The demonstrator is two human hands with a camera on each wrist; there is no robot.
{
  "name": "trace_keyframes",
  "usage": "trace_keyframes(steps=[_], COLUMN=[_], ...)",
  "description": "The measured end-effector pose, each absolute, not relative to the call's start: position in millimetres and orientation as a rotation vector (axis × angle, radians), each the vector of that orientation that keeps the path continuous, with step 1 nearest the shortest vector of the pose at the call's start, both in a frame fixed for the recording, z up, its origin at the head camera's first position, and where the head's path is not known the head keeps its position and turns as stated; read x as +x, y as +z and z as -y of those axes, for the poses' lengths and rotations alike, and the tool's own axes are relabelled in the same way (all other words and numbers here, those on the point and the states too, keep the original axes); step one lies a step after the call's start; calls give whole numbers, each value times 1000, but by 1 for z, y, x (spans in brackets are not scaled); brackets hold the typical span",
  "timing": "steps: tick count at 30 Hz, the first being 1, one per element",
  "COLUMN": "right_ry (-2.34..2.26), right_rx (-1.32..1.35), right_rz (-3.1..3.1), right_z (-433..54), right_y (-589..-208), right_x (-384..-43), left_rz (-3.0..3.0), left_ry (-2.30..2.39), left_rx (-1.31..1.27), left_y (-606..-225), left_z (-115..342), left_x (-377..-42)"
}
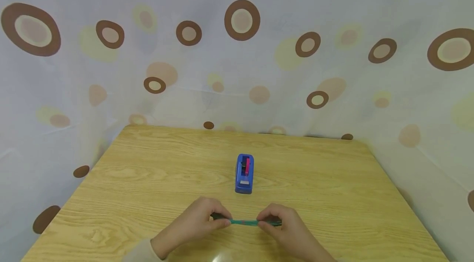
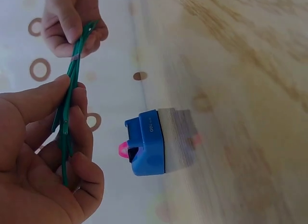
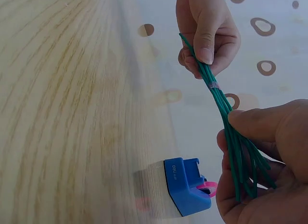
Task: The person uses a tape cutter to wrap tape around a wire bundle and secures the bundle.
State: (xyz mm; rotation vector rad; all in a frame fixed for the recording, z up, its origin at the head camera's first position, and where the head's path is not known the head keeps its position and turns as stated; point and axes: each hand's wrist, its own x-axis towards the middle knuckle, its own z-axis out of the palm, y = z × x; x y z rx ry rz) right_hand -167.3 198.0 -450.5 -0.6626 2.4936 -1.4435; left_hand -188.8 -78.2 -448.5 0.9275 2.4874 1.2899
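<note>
A bundle of thin green strands runs level between my two hands, low over the front of the table. Thumb and fingers of my left hand pinch one end, and my right hand pinches the other. A narrow band of clear tape wraps the strands between the hands. Within the right palm, in the right wrist view, the strand ends fan apart. Beyond the hands stands a blue tape dispenser with a pink roll core; neither hand touches it.
The wood-grain table extends back and to both sides. A pale curtain with brown ring patterns hangs along its back and sides. Some light glare shows on the tabletop at the front edge of the head view.
</note>
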Motion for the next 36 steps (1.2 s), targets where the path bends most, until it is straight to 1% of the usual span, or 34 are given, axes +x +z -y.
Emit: trace_keyframes(steps=[7,14,23,36], right_ry=[-1385,-1288,-1191,-1105], right_rx=[-689,-618,-618,-759], right_rz=[-2518,-2517,-2505,-2524], right_z=[-196,-193,-192,-187], right_y=[-456,-463,-470,-475], right_x=[-168,-171,-171,-170], left_rz=[-2488,-2508,-2552,-2533], left_ry=[1229,1188,1049,928], left_rx=[905,885,979,974], left_y=[-453,-460,-464,-467], left_z=[80,81,79,76], left_x=[-189,-187,-187,-186])
